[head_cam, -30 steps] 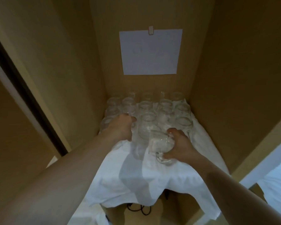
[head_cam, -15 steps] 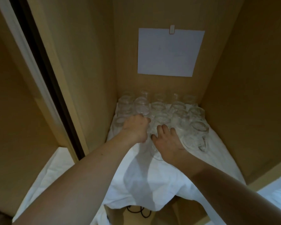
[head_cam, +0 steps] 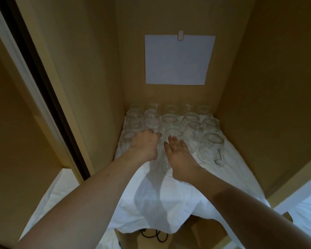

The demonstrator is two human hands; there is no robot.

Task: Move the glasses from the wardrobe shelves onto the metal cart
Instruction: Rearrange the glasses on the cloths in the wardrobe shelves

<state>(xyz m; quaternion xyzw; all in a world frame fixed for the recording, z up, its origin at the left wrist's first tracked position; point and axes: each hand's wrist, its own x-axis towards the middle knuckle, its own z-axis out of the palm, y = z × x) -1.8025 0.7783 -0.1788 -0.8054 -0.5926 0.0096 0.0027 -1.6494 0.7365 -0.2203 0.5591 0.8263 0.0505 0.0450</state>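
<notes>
Hands [head_cam: 178, 151] among glasses [head_cam: 212, 141] crowding cloth [head_cam: 169, 203]

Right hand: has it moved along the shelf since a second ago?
Yes. The right hand left the handled glass at the cluster's right front and moved left, now lying open beside the left hand.

We are finding no readable text, label, brand, number or sign. We are seeing one white paper sheet [head_cam: 178, 60] hanging from a small clip [head_cam: 180, 35] on the wardrobe's back wall, above and beyond the fingertips of both hands; its face is appearing blank, with any print too faint to read. The glasses [head_cam: 171, 119] past the fingers are showing no legible markings.
</notes>
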